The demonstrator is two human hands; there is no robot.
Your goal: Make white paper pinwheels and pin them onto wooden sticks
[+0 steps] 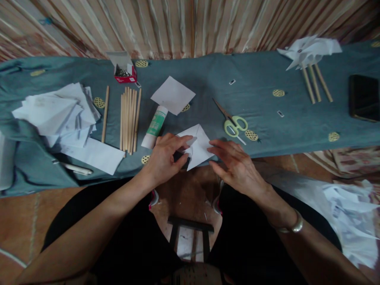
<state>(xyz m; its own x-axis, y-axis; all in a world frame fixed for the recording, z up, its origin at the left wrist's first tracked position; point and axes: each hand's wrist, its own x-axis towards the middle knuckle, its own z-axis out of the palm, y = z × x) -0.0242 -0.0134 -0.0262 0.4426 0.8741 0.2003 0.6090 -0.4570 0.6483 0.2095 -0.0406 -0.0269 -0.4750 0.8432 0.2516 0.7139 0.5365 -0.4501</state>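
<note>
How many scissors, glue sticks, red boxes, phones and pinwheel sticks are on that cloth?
Scissors: 1
Glue stick: 1
Red box: 1
Phone: 1
Sticks under the white pinwheels: 3
Total: 7

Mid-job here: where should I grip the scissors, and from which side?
Take the scissors by the pale green handles, coming from the near right, probably with the right hand, which is the closer one. The two loops face the person's side, while the blades point away and to the left. Fingers through the loops should hold better than pinching the slim blades.
</note>
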